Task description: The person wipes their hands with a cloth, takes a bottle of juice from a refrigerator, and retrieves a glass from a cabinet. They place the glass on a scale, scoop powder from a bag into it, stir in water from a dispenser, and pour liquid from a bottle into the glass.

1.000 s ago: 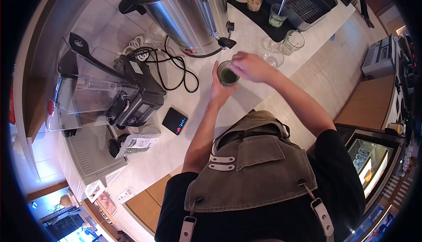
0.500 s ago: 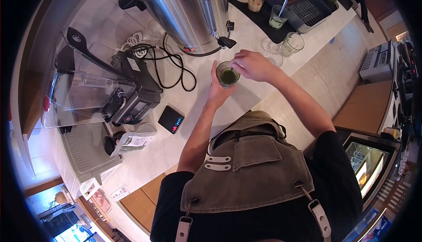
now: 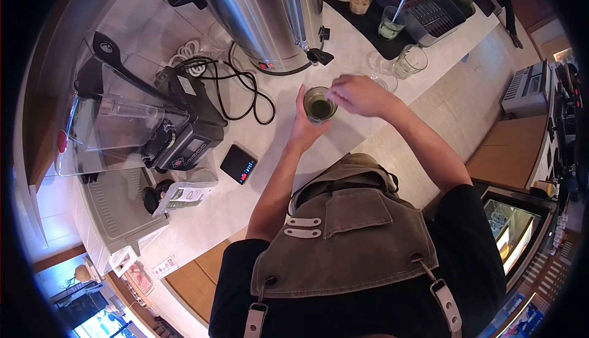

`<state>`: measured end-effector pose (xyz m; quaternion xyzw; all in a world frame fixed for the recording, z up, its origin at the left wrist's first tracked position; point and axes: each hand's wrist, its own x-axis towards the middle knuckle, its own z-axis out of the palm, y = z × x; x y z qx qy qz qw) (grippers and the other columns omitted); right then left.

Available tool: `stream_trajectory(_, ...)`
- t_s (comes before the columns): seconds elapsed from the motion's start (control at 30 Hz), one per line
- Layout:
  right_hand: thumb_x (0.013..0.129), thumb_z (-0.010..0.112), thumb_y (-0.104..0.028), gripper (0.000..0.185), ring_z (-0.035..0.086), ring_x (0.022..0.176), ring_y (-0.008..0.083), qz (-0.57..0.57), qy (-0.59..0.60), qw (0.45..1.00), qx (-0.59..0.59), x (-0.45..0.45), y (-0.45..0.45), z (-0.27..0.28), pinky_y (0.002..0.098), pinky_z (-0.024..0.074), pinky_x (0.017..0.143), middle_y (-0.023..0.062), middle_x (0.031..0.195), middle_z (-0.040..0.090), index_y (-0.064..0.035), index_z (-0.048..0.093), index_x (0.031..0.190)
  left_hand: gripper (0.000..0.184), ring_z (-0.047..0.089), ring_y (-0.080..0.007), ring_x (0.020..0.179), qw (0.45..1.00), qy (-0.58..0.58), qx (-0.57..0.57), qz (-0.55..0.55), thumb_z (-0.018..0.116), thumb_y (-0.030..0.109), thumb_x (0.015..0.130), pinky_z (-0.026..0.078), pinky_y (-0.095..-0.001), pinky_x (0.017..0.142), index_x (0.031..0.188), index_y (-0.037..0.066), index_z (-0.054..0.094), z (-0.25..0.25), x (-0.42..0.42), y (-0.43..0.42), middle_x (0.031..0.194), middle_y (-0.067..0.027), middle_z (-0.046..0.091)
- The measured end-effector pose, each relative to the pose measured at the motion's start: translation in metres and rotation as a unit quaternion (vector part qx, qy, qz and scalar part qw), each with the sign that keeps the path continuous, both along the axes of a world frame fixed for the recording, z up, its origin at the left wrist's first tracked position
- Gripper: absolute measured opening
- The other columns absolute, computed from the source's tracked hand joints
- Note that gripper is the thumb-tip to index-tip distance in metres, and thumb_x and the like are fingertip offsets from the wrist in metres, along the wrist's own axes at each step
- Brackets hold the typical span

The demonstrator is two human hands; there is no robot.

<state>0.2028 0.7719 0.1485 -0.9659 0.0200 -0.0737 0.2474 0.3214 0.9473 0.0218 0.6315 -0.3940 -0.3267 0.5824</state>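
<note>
A clear glass (image 3: 320, 116) with dark green liquid (image 3: 319, 108) in it is upright over the counter. My left hand (image 3: 307, 130) is wrapped round its near left side, thumb along the wall. My right hand (image 3: 364, 97) is closed in a pinch at the right of the rim. Whatever those fingers hold is too small and blurred to make out. Behind the glass stands a large steel urn (image 3: 264, 25) with a black tap (image 3: 319, 56). Two clear glasses, one of them a ribbed tumbler (image 3: 410, 62), are beyond my right hand.
At left stand a blender (image 3: 190, 135) and looped black cords (image 3: 245, 86). A small digital scale (image 3: 238, 164) and a foil pouch (image 3: 186, 195) lie nearer me. A black mat (image 3: 369, 36) at the back bears an iced drink (image 3: 361, 0) and a glass with a spoon (image 3: 391, 26).
My right hand has shifted slightly to the right across the glass rim. The left hand stays round the glass. The whole view has turned a little.
</note>
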Motion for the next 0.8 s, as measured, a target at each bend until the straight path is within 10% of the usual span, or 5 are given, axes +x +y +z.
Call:
stream_trajectory(0.2, 0.098, 0.060, -0.021, 0.022, 0.066, 0.098, 0.0349, 0.078, -0.018, 0.995, 0.055, -0.005, 0.014, -0.002, 0.0452, 0.0556, 0.084, 0.0142, 0.101, 0.071, -0.0049, 0.074, 0.104, 0.113, 0.057, -0.0261, 0.130, 0.995, 0.082, -0.046, -0.009, 0.083, 0.002, 0.078, 0.047, -0.0389, 0.111, 0.164, 0.012, 0.010, 0.001, -0.002, -0.001, 0.142, -0.0147, 0.056)
stream_trajectory(0.4, 0.097, 0.060, -0.018, 0.019, 0.066, 0.096, 0.0333, 0.060, -0.024, 0.998, 0.011, 0.009, 0.017, -0.004, 0.0444, 0.0553, 0.083, 0.0128, 0.098, 0.071, -0.0068, 0.074, 0.104, 0.110, 0.057, -0.0254, 0.130, 0.987, -0.159, -0.001, 0.030, 0.084, 0.004, 0.076, 0.047, -0.0379, 0.111, 0.163, 0.011, 0.017, -0.004, 0.004, 0.002, 0.144, -0.0157, 0.055)
stream_trajectory(0.5, 0.098, 0.059, -0.019, 0.019, 0.065, 0.096, 0.0339, 0.054, 0.003, 0.998, 0.038, -0.003, 0.010, 0.005, 0.0454, 0.0544, 0.082, 0.0135, 0.094, 0.069, -0.0065, 0.072, 0.102, 0.108, 0.057, -0.0265, 0.130, 1.000, 0.017, -0.026, 0.001, 0.088, 0.007, 0.075, 0.048, -0.0386, 0.109, 0.161, 0.009, 0.024, -0.003, 0.002, 0.002, 0.144, -0.0161, 0.054)
stream_trajectory(0.8, 0.099, 0.058, -0.021, 0.020, 0.066, 0.094, 0.0325, 0.013, 0.028, 0.999, -0.007, 0.000, 0.007, 0.010, 0.0442, 0.0555, 0.082, 0.0113, 0.095, 0.069, -0.0069, 0.072, 0.104, 0.109, 0.058, -0.0280, 0.128, 0.999, -0.029, -0.029, 0.012, 0.093, 0.012, 0.071, 0.049, -0.0389, 0.107, 0.159, 0.005, 0.028, -0.008, 0.006, 0.002, 0.141, -0.0161, 0.057)
